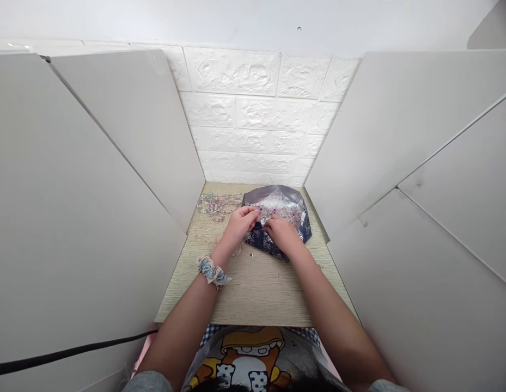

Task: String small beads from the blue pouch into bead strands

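Note:
A dark blue patterned foil pouch (277,204) lies on the wood-grain tabletop (256,294), its silvery inside showing and small coloured beads visible within. My left hand (238,226) pinches the pouch's near edge at its middle. Close beside it, my right hand (281,231) also grips that edge with its fingertips. The hands hide part of the pouch. A scattered patch of small beads (217,207) lies to the left of the pouch, and a few stray ones dot the tabletop near my hands. A frilled denim-blue scrunchie (212,271) circles my left wrist.
Tall white panels (114,163) flank the tabletop on both sides, and a white embossed brick-pattern wall (253,114) stands behind it. A black cable (60,355) runs across the lower left. A cartoon-print apron (248,359) shows at the bottom.

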A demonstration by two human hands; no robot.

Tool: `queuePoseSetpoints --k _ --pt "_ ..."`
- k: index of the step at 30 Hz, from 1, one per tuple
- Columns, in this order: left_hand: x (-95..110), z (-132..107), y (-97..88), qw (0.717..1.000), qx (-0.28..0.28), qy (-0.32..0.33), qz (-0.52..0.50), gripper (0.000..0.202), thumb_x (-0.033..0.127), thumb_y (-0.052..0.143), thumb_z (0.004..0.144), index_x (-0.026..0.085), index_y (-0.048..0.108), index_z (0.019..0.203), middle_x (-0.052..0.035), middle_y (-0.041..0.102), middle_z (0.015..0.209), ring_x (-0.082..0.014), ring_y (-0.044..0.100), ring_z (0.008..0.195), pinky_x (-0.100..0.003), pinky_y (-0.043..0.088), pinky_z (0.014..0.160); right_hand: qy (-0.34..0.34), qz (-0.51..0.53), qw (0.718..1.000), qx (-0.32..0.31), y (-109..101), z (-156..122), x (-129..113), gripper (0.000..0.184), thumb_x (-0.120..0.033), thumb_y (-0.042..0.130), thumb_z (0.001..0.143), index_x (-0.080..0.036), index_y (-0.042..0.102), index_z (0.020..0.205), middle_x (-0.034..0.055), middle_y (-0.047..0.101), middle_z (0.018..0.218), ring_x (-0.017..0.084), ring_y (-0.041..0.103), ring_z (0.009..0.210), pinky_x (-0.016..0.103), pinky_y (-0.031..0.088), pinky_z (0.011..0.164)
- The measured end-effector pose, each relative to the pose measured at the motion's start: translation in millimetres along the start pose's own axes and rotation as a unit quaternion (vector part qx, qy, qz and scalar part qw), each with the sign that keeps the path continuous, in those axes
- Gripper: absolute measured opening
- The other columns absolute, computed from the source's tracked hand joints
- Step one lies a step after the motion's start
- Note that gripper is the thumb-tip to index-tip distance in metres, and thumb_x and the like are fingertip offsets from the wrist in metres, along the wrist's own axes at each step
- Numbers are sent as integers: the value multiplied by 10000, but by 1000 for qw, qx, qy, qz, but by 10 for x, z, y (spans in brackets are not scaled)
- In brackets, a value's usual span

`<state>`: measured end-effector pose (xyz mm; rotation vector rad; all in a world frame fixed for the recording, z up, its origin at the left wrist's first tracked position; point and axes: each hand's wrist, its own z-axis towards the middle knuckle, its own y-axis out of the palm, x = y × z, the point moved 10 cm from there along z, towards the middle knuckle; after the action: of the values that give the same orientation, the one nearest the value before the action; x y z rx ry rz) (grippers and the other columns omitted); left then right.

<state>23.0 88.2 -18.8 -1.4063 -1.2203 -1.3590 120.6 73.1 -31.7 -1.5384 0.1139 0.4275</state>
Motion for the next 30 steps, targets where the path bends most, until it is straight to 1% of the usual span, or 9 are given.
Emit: queuePoseSetpoints --k 3,5,6,8,11,14,16,19,30 --pt "14 -7 12 1000 -3 7 22 205 342 553 660 143 517 629 33 490 554 -31 353 427 -180 260 412 -12 91 995 41 -87 22 -16 190 -213 388 787 -174 569 744 62 550 820 155 501 751 273 358 651" --pt "30 -15 25 999 -8 14 39 226 361 550 662 138 536 633 25 505 566 -35 364 438 -182 275 423 -9 195 977 83 -198 26 6 156 -218 407 775 -176 552 739 35 550 750 144 490 732 269 364 659" --pt "37 -20 35 999 -11 16 48 236 369 552 662 135 545 633 21 513 572 -37 371 444 -183 283 430 2 260 961 96 -236 25 35 147 -237 412 774 -179 544 746 18 541 705 133 484 687 262 367 632" --pt "45 -31 67 998 -23 14 64 250 379 557 657 130 561 632 13 525 580 -41 382 452 -186 295 440 31 397 912 95 -241 23 91 152 -294 425 769 -185 531 762 -14 513 629 105 457 569 239 362 543" --pt "52 -47 118 996 -42 10 76 272 395 561 653 127 566 609 11 523 565 -45 385 447 -190 291 436 54 572 816 62 -160 20 82 198 -377 483 728 -183 521 746 -34 499 593 79 454 498 216 366 476" --pt "56 -51 125 996 -43 11 74 281 410 566 646 130 570 619 22 501 519 -52 392 445 -190 291 435 58 684 726 34 -80 20 39 247 -417 565 664 -181 529 728 -22 541 647 84 526 576 213 417 517" --pt "54 -49 110 997 -36 11 68 276 409 574 640 133 573 639 29 491 500 -56 402 449 -189 302 443 64 717 694 22 -35 22 28 263 -417 603 636 -178 540 724 -16 557 670 84 546 604 212 438 543" --pt "44 -46 100 998 -32 11 62 269 400 580 636 132 563 633 32 490 498 -55 407 449 -189 311 449 72 730 679 14 -1 22 28 262 -403 629 619 -171 553 715 -18 565 651 73 548 586 211 453 569" --pt "60 -59 106 996 -28 15 79 231 352 557 658 124 550 625 33 481 502 -51 409 455 -182 310 447 82 729 679 8 17 15 29 238 -348 646 610 -173 557 744 -31 579 602 69 560 554 215 464 594"
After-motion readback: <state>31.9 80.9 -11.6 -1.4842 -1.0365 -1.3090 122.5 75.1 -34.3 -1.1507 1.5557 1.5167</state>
